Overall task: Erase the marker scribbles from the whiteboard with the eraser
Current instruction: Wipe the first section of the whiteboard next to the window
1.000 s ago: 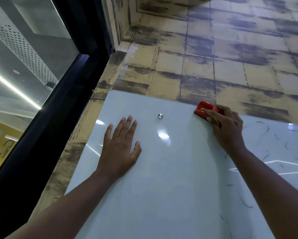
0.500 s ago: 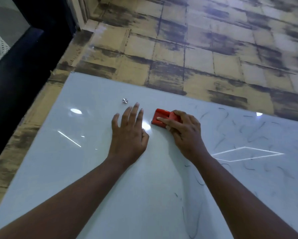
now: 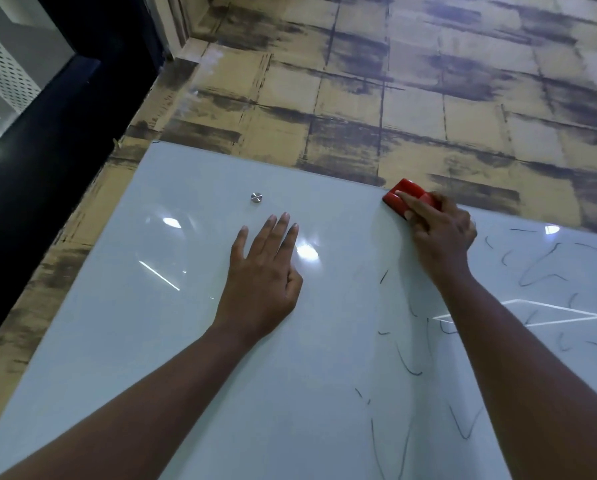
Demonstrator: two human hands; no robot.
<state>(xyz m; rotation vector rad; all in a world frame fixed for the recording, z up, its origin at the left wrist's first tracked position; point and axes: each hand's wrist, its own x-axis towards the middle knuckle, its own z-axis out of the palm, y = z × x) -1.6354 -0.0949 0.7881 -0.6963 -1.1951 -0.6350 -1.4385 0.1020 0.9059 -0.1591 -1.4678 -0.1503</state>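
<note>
The red eraser [image 3: 409, 199], gripped by the right hand [image 3: 440, 237], had been swept back up to the whiteboard's [image 3: 186, 341] top edge; left hand [image 3: 266, 275] was laid flat. Scribbles [image 3: 539, 268] rightward were left, so plenty remained.

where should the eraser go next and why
Probably a stroke down and to the right. The right hand holds the red eraser at the whiteboard's top edge, and the black scribbles all lie below and right of it. The left hand lies flat on an already clean part.
</note>
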